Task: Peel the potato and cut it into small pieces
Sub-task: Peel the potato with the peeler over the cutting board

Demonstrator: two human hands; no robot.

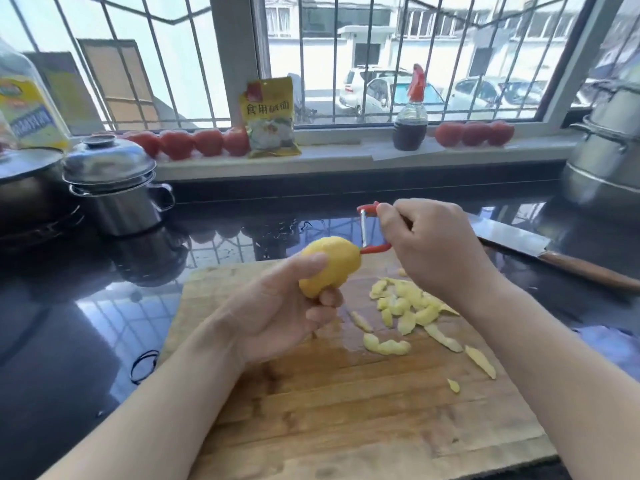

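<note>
Forearms are reaching over the board (346, 410); left hand (277, 306) is gripping the potato (329, 261), right hand (433, 244) clutching the peeler (369, 230). Wet flesh could slip, nicking fingertips.

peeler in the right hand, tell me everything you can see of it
The peeler is a Y-type with a red, plastic-looking frame and a thin, shiny metal blade spanning its two arms. The right hand pinches it, hiding the handle. The blade stands nearly upright above the wooden cutting board. Its lower red arm meets the tip of the yellow peeled potato, which the left hand holds.
</note>
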